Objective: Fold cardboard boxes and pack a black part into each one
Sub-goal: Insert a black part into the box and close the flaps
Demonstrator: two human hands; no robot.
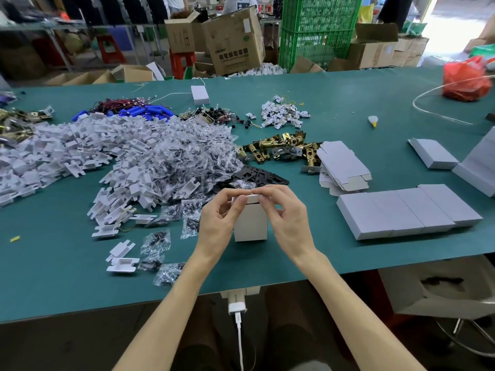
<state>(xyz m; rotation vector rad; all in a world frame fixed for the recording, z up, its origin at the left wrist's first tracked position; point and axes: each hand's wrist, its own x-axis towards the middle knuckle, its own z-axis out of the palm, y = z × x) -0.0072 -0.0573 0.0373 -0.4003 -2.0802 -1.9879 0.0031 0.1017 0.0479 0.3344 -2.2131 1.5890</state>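
Note:
A small white cardboard box (251, 223) stands upright on the green table (53, 263) in front of me. My left hand (219, 218) grips its left side, with the fingers curled over the top flap. My right hand (284, 212) pinches the top flap from the right. Just behind the box lie flat black parts (257, 175). A stack of unfolded box blanks (341, 167) sits to the right. A row of closed white boxes (407, 210) lies at the right front. The inside of the held box is hidden.
A big heap of white plastic trays (67, 151) and clear bags of small parts (187, 156) fills the left. Brass latches (281, 148) lie behind the black parts. Further white boxes (432, 153), a red bag (466, 79) and a glue bottle (372, 120) sit to the right.

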